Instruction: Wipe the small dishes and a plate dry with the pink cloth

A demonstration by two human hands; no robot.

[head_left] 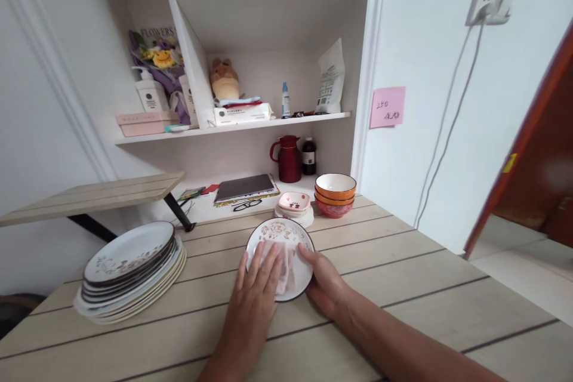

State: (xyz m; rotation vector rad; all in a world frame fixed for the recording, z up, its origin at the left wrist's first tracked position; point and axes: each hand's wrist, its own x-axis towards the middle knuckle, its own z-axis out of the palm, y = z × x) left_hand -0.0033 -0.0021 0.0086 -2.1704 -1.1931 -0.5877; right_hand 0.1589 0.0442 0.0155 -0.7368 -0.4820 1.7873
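Observation:
A white plate with a dark rim and a floral pattern is held over the wooden table, tilted a little. My right hand grips its right edge, thumb on top and fingers underneath. On the plate's face lies a pale pink cloth. My left hand presses flat on this cloth with its fingers stretched out, covering part of it and the plate's lower left. Just behind the plate are small stacked dishes.
At the left stands a tall stack of plates, near a raised wooden shelf with black legs. Stacked bowls are at the back right. Behind them are glasses, a laptop and a red jug.

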